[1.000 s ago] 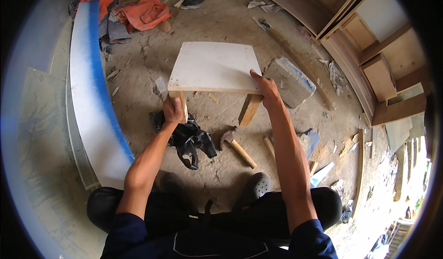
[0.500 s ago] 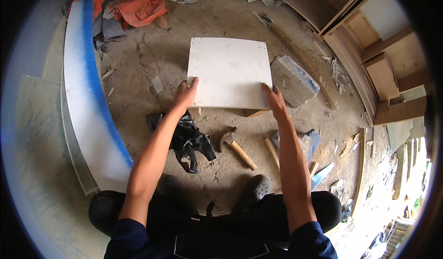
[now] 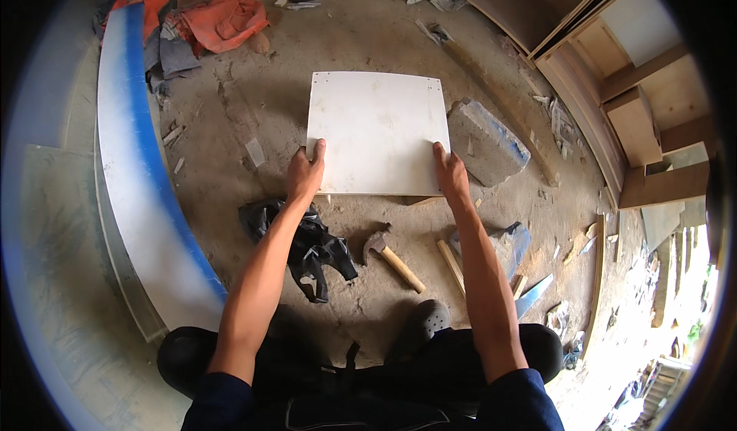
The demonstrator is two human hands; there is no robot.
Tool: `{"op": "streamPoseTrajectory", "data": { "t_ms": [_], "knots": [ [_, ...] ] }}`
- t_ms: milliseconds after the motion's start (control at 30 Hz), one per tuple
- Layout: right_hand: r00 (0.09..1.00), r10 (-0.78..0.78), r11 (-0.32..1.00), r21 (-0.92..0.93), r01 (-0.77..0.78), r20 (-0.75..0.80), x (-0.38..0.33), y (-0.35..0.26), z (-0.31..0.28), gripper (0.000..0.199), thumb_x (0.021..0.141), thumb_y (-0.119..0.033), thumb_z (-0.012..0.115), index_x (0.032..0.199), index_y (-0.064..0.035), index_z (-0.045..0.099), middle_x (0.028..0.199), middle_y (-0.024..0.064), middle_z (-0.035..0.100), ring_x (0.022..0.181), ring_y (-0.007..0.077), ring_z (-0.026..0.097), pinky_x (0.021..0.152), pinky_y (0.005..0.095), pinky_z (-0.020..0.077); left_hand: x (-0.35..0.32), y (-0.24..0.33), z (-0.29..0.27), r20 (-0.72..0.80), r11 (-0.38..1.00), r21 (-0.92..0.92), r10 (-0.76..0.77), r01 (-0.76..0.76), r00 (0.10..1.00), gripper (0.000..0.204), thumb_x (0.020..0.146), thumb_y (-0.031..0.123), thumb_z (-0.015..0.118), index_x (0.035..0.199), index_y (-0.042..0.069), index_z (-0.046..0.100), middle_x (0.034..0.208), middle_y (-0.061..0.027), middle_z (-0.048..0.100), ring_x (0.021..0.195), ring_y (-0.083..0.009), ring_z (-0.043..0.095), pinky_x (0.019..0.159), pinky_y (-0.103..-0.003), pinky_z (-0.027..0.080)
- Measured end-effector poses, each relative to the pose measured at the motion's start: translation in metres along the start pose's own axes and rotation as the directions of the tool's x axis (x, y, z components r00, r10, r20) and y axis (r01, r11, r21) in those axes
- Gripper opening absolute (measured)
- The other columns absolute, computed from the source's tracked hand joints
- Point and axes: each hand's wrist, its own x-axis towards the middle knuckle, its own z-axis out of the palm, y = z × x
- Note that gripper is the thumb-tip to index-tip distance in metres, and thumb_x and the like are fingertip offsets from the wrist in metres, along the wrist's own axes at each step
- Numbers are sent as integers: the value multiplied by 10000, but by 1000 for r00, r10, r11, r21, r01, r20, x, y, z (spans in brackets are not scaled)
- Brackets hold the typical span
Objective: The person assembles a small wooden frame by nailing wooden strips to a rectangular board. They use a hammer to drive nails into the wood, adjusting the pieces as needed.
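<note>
A square white board (image 3: 376, 128) lies top-up over the dusty floor, seen almost flat from above, with small nail heads along its far edge. My left hand (image 3: 305, 173) grips its near left corner, fingers on the top face. My right hand (image 3: 450, 175) holds the near right edge the same way. A bit of wooden leg (image 3: 424, 200) shows under the near edge. A hammer (image 3: 393, 257) with a wooden handle lies on the floor between my forearms, close to my knees.
A grey block with blue paint (image 3: 485, 142) sits just right of the board. A black cloth (image 3: 307, 241) lies under my left forearm. A long white and blue panel (image 3: 146, 193) curves along the left. Orange cloth (image 3: 223, 18) lies far left; wooden frames (image 3: 629, 116) stand right.
The board stood tilted on its wooden legs with my hands at its near corners; it has swung so its white top faces up at me, and both hands moved onto its near edge.
</note>
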Motion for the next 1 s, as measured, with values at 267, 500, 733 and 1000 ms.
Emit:
{"op": "streamPoseTrajectory", "data": {
  "t_ms": [267, 500, 733, 1000],
  "knots": [
    [965, 55, 886, 433, -165, 256, -10, 17, -2, 998, 822, -756, 405, 1292, 125, 434, 1300, 281, 491, 1233, 378, 471, 1012, 394, 357, -4, -30, 3, 84, 805, -590, -16, 63, 996, 609, 930, 516, 485, 1124, -50, 600, 1128, -153, 639, 1080, -253, 576, 917, -365, 428],
    [956, 52, 781, 585, -220, 290, -55, 74, 3, 1147, 747, -890, 219, 1487, -15, 180, 1532, 182, 227, 1399, 341, 255, 1116, 538, 135, -19, -27, 5, 140, 826, -560, 20, 62, 990, 509, 928, 411, 521, 1126, -50, 607, 1104, -122, 643, 1017, -204, 566, 884, -345, 414],
    [974, -185, 805, 548, 228, -134, -57, -1, -43, 692, 896, -588, 527, 1132, 59, 594, 934, 113, 621, 863, 178, 553, 810, 294, 442, -7, 81, -53, 277, 599, -768, -11, 228, 961, 510, 830, 569, 539, 941, 80, 633, 816, -59, 637, 756, -167, 570, 733, -314, 440],
    [933, -346, 851, 387, 355, -94, -40, -32, -36, 614, 860, -492, 623, 1128, 60, 604, 1038, 200, 656, 951, 257, 627, 850, 341, 467, -21, 107, -103, 279, 603, -762, -23, 236, 960, 482, 789, 557, 555, 889, 89, 605, 769, -52, 609, 703, -153, 534, 683, -314, 420]
  ]
}}
